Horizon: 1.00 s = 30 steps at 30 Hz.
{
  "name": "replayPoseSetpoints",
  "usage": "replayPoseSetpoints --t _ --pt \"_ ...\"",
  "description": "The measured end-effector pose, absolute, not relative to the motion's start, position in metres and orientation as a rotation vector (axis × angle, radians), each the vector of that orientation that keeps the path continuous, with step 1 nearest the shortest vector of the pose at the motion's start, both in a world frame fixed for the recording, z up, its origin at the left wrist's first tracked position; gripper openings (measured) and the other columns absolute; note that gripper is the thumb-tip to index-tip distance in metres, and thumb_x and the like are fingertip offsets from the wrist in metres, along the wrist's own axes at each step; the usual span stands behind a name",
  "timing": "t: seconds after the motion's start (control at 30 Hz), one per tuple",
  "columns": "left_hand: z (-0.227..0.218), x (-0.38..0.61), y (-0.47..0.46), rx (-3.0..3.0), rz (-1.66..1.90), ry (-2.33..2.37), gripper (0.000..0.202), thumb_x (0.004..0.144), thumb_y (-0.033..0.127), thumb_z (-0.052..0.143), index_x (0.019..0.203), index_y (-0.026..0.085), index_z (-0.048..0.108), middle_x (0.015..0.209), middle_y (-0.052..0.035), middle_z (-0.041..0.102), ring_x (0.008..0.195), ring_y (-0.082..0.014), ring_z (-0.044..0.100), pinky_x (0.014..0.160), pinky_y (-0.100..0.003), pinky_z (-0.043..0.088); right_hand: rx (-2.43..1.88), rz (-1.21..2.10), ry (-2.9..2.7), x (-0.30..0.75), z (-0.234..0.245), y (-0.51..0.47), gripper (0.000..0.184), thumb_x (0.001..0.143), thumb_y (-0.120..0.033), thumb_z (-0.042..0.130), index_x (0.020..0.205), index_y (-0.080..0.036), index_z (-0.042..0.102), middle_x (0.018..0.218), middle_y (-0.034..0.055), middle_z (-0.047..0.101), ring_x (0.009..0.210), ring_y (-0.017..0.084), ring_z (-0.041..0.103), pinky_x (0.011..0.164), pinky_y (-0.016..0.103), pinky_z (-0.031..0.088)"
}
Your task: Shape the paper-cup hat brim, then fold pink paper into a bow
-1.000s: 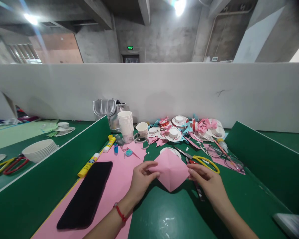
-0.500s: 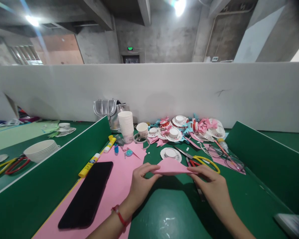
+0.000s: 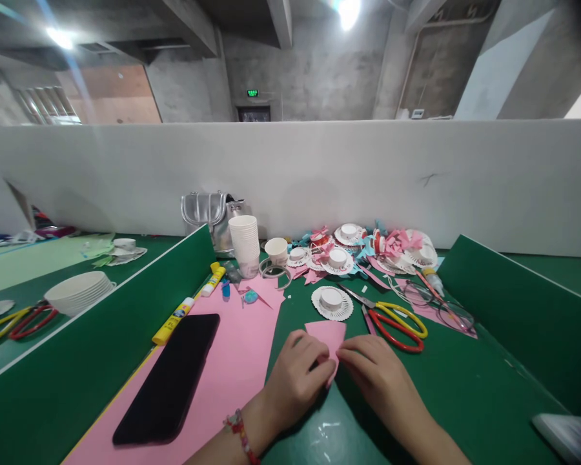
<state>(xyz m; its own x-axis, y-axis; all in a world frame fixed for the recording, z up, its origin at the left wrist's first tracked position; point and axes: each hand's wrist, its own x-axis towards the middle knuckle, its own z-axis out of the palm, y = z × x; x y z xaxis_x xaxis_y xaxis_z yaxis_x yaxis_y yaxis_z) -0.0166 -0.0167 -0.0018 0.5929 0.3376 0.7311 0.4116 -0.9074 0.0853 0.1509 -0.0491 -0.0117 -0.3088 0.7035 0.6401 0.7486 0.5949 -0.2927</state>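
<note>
A small folded piece of pink paper [image 3: 326,332] lies between my hands over the green table. My left hand [image 3: 304,368], with a beaded bracelet at its wrist, is closed on the paper's left side. On the right edge, my right hand [image 3: 375,365] pinches the paper with thumb and fingertips; the lower part of the piece is partly hidden by the fingers. Just beyond it sits a white paper hat shape [image 3: 332,302] with a fringed brim. Scissors [image 3: 392,316] with yellow and red handles rest to the right of it.
A black phone [image 3: 169,381] lies on a large pink sheet [image 3: 237,342] at left, beside glue sticks [image 3: 173,321]. Stacked paper cups [image 3: 244,242], a silver bag [image 3: 208,213] and decorated paper hats stand at the back. Eyeglasses [image 3: 455,316] lie at right. Green dividers [image 3: 523,323] flank both sides.
The pink paper, held out wide between both hands before, is now folded narrower and lower. My hands have come together and down toward me, uncovering the paper hat and scissors.
</note>
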Motion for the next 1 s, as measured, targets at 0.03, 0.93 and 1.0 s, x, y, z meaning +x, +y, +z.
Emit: replayPoseSetpoints --t 0.03,0.93,1.0 --pt "-0.001 -0.016 -0.018 -2.732 -1.198 -0.624 0.018 0.078 0.006 0.042 0.073 0.014 0.056 0.065 -0.0028 0.054 0.063 -0.0127 0.046 0.062 -0.029 0.038 -1.128 -0.077 -2.075 0.149 -0.011 -0.049 0.020 0.081 -0.009 0.044 0.091 -0.018 0.059 0.084 0.0071 0.063 0.078 0.018 0.055 0.068 0.034 0.045" --pt "0.001 -0.023 -0.011 -2.760 -1.271 -0.852 0.019 0.077 0.005 0.040 0.076 0.015 0.056 0.069 -0.0044 0.060 0.068 -0.0152 0.049 0.066 -0.032 0.035 -1.318 -0.166 -1.928 0.171 0.001 -0.041 0.011 0.080 -0.017 0.048 0.077 -0.020 0.058 0.076 0.0026 0.065 0.075 0.018 0.058 0.076 0.035 0.038" --pt "0.002 -0.023 -0.008 -2.754 -1.330 -0.892 0.018 0.079 0.007 0.041 0.073 0.015 0.056 0.069 -0.0042 0.060 0.067 -0.0149 0.049 0.066 -0.031 0.036 -1.344 -0.119 -1.864 0.179 0.001 -0.039 0.010 0.079 -0.020 0.050 0.077 -0.021 0.059 0.077 0.0035 0.065 0.076 0.019 0.058 0.074 0.036 0.039"
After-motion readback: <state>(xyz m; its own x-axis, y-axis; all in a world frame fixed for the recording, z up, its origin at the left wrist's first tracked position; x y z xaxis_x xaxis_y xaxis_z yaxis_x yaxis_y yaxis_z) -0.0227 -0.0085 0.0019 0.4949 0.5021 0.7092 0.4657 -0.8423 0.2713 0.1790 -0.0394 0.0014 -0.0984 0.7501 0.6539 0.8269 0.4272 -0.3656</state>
